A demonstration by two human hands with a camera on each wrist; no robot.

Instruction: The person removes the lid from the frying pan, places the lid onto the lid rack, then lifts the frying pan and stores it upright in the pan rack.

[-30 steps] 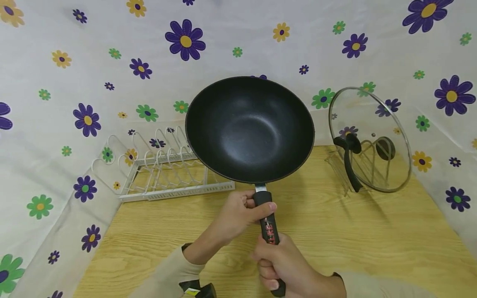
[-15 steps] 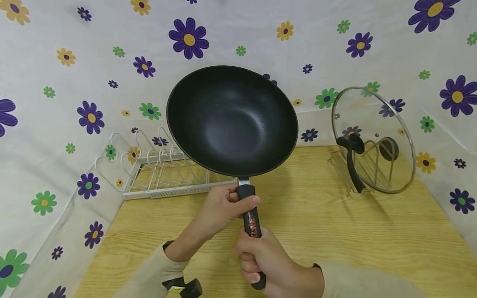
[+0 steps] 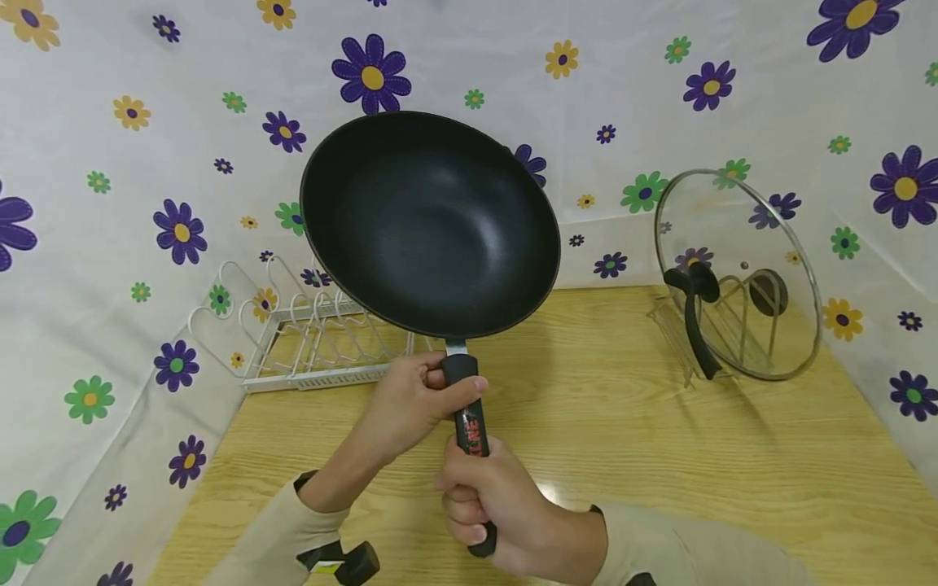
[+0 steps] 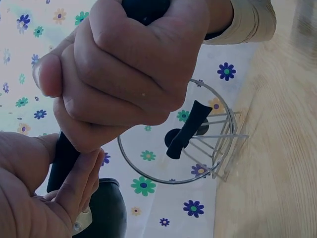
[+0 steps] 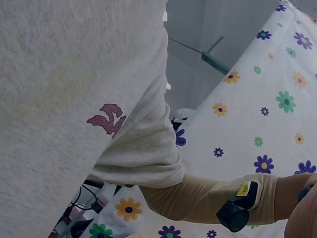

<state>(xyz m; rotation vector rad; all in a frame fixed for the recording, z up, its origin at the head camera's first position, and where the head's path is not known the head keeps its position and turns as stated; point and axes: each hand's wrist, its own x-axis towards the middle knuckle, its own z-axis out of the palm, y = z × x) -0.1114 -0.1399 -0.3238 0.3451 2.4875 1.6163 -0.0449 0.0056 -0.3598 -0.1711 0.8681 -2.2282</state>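
A black wok (image 3: 425, 228) is held up over the table in the head view, its inside facing me and its handle pointing down toward me. My left hand (image 3: 410, 403) grips the upper part of the handle (image 3: 471, 419), thumb across its front. Lower down, my right hand (image 3: 506, 505) wraps its fingers round the handle, whose end shows below. In the left wrist view, the right hand (image 4: 124, 69) is a curled fist on the handle, the left hand (image 4: 34, 183) holds it nearer the pan, and part of the wok (image 4: 106, 210) shows at the bottom.
A white wire dish rack (image 3: 322, 378) stands at the back left, partly behind the wok. On the right, a glass lid (image 3: 791, 325) with a black handle (image 3: 699, 325) leans upright in a small wire stand (image 3: 677, 350). Flowered cloth (image 3: 469, 49) encloses the wooden table (image 3: 659, 456).
Both hands have carried the wok to the left and slightly up, tilting its top leftward. More of the dish rack is covered by it now. The grips stay the same.
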